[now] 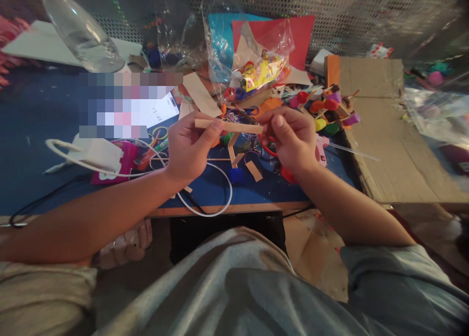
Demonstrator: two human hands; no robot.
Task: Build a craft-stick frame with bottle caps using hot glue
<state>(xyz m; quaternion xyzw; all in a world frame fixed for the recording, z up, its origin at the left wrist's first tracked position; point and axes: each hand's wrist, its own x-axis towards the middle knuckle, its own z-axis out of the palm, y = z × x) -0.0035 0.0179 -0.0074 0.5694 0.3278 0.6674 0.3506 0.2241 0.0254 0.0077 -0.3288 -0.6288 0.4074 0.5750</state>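
Above the blue table [264,195], I've got both forearms angling inward, left hand [193,143] pinching the cardboard strip [229,126] between thumb and fingers, thumb on top. My right hand [291,136] is curled at the strip's other end; whether it grips, I can't tell. That strip is tan, narrow, flat-faced, lying nearly level between them.
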